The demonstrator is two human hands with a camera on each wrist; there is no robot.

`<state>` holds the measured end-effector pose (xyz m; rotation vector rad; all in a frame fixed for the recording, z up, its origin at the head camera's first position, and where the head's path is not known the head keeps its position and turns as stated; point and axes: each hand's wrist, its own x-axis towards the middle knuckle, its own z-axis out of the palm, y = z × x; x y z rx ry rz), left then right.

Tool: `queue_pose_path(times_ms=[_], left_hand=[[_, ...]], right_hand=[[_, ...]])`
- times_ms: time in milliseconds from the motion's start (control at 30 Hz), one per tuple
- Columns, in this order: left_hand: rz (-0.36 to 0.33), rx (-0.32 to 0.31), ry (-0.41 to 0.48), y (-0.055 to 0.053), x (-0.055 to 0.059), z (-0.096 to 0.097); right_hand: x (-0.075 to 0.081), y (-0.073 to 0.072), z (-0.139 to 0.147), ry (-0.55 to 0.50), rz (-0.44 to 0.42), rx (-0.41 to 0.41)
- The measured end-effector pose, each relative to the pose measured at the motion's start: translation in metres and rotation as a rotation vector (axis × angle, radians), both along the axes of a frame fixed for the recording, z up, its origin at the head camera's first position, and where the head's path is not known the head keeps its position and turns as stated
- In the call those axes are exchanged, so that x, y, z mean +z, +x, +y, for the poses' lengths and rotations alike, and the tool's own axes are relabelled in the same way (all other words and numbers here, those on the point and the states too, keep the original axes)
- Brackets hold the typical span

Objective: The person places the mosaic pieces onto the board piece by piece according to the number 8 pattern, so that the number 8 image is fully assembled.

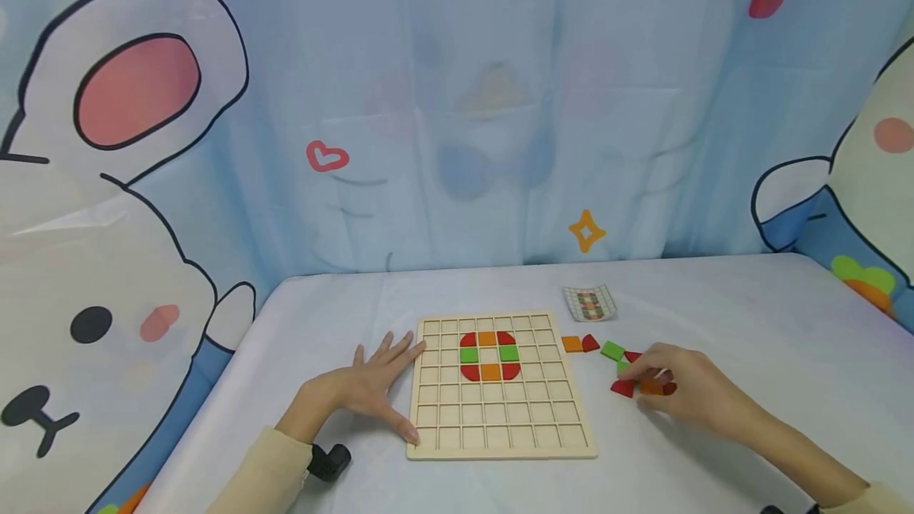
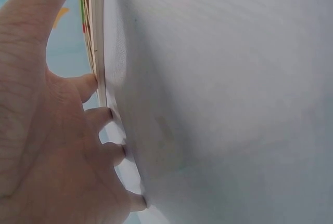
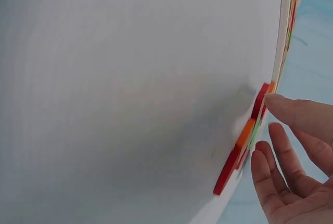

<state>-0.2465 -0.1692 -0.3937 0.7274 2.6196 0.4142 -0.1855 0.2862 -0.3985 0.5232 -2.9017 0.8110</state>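
Note:
A square wooden grid board (image 1: 493,439) lies on the table, with a ring of red, orange and green pieces set in its upper middle. My left hand (image 1: 367,389) is spread along the board's left side, thumb and fingertips right at the edge. At the right, my right hand (image 1: 689,391) hovers with bent fingers over a loose group of flat pieces. Around its fingertips show a green piece (image 1: 612,350), a red piece (image 1: 623,389) and an orange piece (image 1: 650,387). In the right wrist view, a gap separates the thumb (image 3: 299,114) from the other fingers, with nothing gripped there.
A small printed card (image 1: 590,304) with a coloured pattern on a grid lies behind the pieces. An orange square (image 1: 572,344) and a red rounded piece (image 1: 589,343) sit beside the board's right edge. A cartoon-printed curtain (image 1: 457,141) hangs behind the white-covered table (image 1: 357,300).

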Motion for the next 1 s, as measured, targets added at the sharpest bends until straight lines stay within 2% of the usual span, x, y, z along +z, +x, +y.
queue_pose_path(times_ms=[133,267,367,733,1000], left_hand=[[-0.007,0.003,0.001,0.000,-0.001,-0.001],[-0.002,-0.001,-0.004,-0.001,-0.001,-0.001],[-0.001,-0.003,-0.003,-0.002,-0.001,0.000],[0.005,0.004,-0.024,-0.002,-0.002,0.002],[0.003,0.004,-0.029,-0.002,-0.001,0.001]], right_hand=[[0.002,-0.004,0.010,0.034,-0.050,-0.030],[0.003,-0.010,0.016,0.037,-0.087,-0.010],[0.005,-0.014,0.017,0.030,-0.110,0.012],[0.013,-0.028,0.015,0.017,-0.272,-0.010],[0.013,-0.030,0.012,0.045,-0.272,-0.038]])
